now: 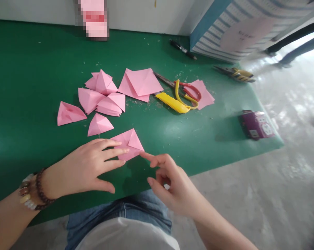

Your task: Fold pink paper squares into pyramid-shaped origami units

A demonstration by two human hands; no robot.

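A pink paper square (131, 147) with a folded triangular flap lies on the green table (172, 146) near its front edge. My left hand (86, 166), with bracelets at the wrist, rests its spread fingertips on the paper's left part. My right hand (170, 180) is at the paper's right corner, its index finger stretched out to touch it and the other fingers curled loosely, holding nothing. Behind my left hand lie several folded pink pieces (101, 123), and beyond the square is a stack of pink sheets (143, 83).
Red-and-yellow-handled scissors (185, 92) and a yellow cutter (172, 103) lie beside more pink paper (202, 93). Farther off are a black pen (183, 49), pliers (236, 74), a purple box (258, 125) and a striped box (224, 31). A person's legs (297, 41) show at upper right.
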